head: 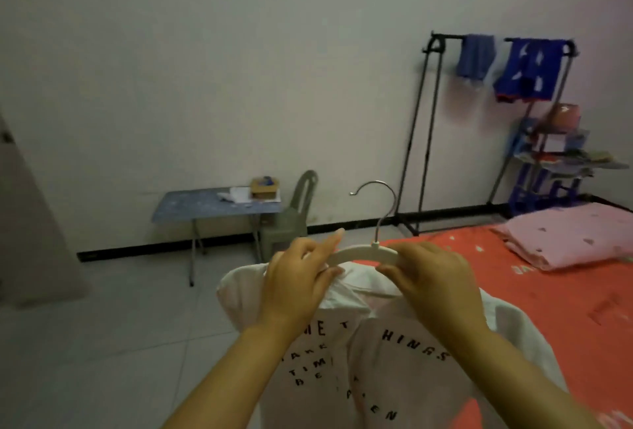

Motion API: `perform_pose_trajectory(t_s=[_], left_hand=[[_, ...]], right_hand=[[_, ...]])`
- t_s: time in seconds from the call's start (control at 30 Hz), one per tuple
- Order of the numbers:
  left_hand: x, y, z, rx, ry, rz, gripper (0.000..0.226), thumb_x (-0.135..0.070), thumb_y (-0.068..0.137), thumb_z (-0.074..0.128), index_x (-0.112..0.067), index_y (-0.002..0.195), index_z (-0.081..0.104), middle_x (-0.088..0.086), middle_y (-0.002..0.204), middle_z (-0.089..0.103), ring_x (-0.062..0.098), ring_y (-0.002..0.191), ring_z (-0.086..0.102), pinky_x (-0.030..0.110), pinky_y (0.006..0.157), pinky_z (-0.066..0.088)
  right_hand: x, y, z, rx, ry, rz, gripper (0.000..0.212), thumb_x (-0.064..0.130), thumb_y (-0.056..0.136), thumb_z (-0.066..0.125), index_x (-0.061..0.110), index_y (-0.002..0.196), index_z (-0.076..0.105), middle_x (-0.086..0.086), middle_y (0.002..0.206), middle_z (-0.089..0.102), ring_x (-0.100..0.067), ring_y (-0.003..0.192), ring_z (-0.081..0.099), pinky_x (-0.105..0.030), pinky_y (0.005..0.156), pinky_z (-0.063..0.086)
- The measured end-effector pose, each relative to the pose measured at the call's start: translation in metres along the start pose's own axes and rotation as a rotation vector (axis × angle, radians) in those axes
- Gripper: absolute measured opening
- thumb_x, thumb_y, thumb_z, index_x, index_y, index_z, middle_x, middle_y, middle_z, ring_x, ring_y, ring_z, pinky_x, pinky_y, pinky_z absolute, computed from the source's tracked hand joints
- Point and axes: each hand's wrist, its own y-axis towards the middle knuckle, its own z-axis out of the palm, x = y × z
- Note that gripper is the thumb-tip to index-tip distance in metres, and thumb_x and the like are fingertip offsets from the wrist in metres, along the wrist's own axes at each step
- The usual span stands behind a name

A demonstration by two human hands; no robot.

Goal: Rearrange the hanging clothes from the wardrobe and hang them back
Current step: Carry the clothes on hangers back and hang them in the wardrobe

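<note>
- The white shirt (383,380) with black lettering hangs straight below both grips, draped against the person's forearms, its collar bunched up at the hanger.
- The left grip (298,278) pinches the shirt's collar fabric against the left arm of the white hanger (359,252), with its forefinger lifted.
- The right grip (431,278) has fingers and thumb curled round the hanger's right arm.
- The hanger's long axis runs side to side between the two grips. Its metal hook stands up above them and opens to the left.
- The orange bed (513,291) lies just to the right of the grips and below them, and pink folded bedding (575,236) sits further along it.
- The tiled floor (120,326) spreads left of the grips and ahead of them, so I judge that side the freer way forward.
- The clothes rack (415,127) stands far ahead of the grips and to their right, against the wall past the bed's corner, which makes the right grip the nearer one.
- Two blue garments (476,57) hang on its rail with a gap between them, a likely spot for the hook.
- A small blue worktop (205,202) and a grey chair (294,212) stand far ahead and to the left, clear of that path.
</note>
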Motion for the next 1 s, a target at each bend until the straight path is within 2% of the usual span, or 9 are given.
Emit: perform_pose_trajectory(t_s=[0.07, 0.2, 0.27, 0.4, 0.53, 0.63, 0.73, 0.87, 1.0], left_hand=[[0.040, -0.002, -0.041, -0.077, 0.070, -0.040, 0.058, -0.020, 0.079, 0.072, -0.024, 0.132, 0.047, 0.006, 0.089, 0.060, 0.024, 0.066, 0.057, 0.035, 0.062, 0.048], [0.135, -0.009, -0.114, -0.201, 0.224, -0.088, 0.048, -0.020, 0.078, 0.071, -0.017, 0.125, 0.059, 0.005, 0.084, 0.059, 0.019, 0.067, 0.057, 0.035, 0.059, 0.051], [0.184, -0.014, -0.148, -0.229, 0.267, -0.136, 0.046, -0.019, 0.078, 0.072, -0.018, 0.123, 0.060, 0.003, 0.083, 0.058, 0.017, 0.066, 0.056, 0.036, 0.059, 0.053], [0.277, -0.022, -0.216, -0.291, 0.385, -0.248, 0.041, -0.021, 0.078, 0.073, -0.019, 0.118, 0.064, 0.001, 0.085, 0.061, 0.018, 0.072, 0.058, 0.035, 0.063, 0.053], [0.353, -0.018, -0.272, -0.368, 0.446, -0.315, 0.038, -0.027, 0.079, 0.070, -0.019, 0.117, 0.065, 0.001, 0.091, 0.064, 0.019, 0.078, 0.061, 0.027, 0.070, 0.042], [0.404, -0.009, -0.300, -0.417, 0.467, -0.335, 0.038, -0.032, 0.079, 0.065, -0.022, 0.115, 0.066, -0.002, 0.091, 0.067, 0.018, 0.078, 0.061, 0.028, 0.071, 0.039], [0.456, 0.004, -0.319, -0.430, 0.503, -0.345, 0.038, -0.033, 0.078, 0.064, -0.024, 0.115, 0.066, -0.003, 0.086, 0.065, 0.018, 0.075, 0.061, 0.034, 0.066, 0.046], [0.530, 0.023, -0.341, -0.455, 0.567, -0.404, 0.037, -0.033, 0.079, 0.063, -0.025, 0.115, 0.066, -0.003, 0.086, 0.065, 0.019, 0.076, 0.061, 0.038, 0.067, 0.046], [0.606, 0.042, -0.366, -0.486, 0.596, -0.528, 0.036, -0.025, 0.083, 0.069, -0.025, 0.119, 0.063, 0.001, 0.091, 0.064, 0.022, 0.085, 0.059, 0.047, 0.074, 0.048]], right_hand=[[0.043, 0.029, 0.034, 0.019, 0.056, -0.069, 0.019, 0.032, 0.074, 0.077, 0.017, 0.084, 0.072, 0.000, 0.069, 0.067, -0.021, 0.058, 0.059, -0.033, 0.057, 0.046], [0.133, 0.083, 0.112, 0.096, 0.157, -0.131, 0.022, 0.040, 0.079, 0.068, 0.020, 0.088, 0.070, 0.001, 0.072, 0.063, -0.019, 0.062, 0.053, -0.029, 0.058, 0.033], [0.181, 0.107, 0.150, 0.117, 0.186, -0.183, 0.025, 0.043, 0.080, 0.066, 0.019, 0.088, 0.070, 0.000, 0.073, 0.062, -0.022, 0.065, 0.056, -0.031, 0.058, 0.039], [0.275, 0.158, 0.217, 0.060, 0.288, -0.273, 0.021, 0.033, 0.075, 0.075, 0.015, 0.085, 0.072, -0.006, 0.071, 0.067, -0.027, 0.061, 0.060, -0.032, 0.056, 0.042], [0.352, 0.198, 0.278, 0.063, 0.380, -0.328, 0.019, 0.028, 0.074, 0.076, 0.013, 0.085, 0.071, -0.005, 0.074, 0.068, -0.026, 0.064, 0.060, -0.033, 0.060, 0.043], [0.390, 0.226, 0.323, 0.089, 0.424, -0.355, 0.019, 0.031, 0.076, 0.073, 0.014, 0.084, 0.070, -0.006, 0.075, 0.068, -0.028, 0.066, 0.061, -0.035, 0.061, 0.043], [0.418, 0.259, 0.373, 0.114, 0.488, -0.401, 0.022, 0.033, 0.079, 0.071, 0.016, 0.093, 0.070, -0.006, 0.079, 0.068, -0.029, 0.069, 0.062, -0.036, 0.064, 0.045], [0.451, 0.305, 0.452, 0.136, 0.552, -0.518, 0.029, 0.020, 0.081, 0.070, 0.019, 0.110, 0.066, -0.005, 0.084, 0.067, -0.030, 0.071, 0.061, -0.034, 0.066, 0.043], [0.487, 0.356, 0.531, 0.115, 0.611, -0.626, 0.040, 0.007, 0.077, 0.074, 0.015, 0.115, 0.065, -0.007, 0.082, 0.067, -0.031, 0.071, 0.060, -0.035, 0.066, 0.043]])
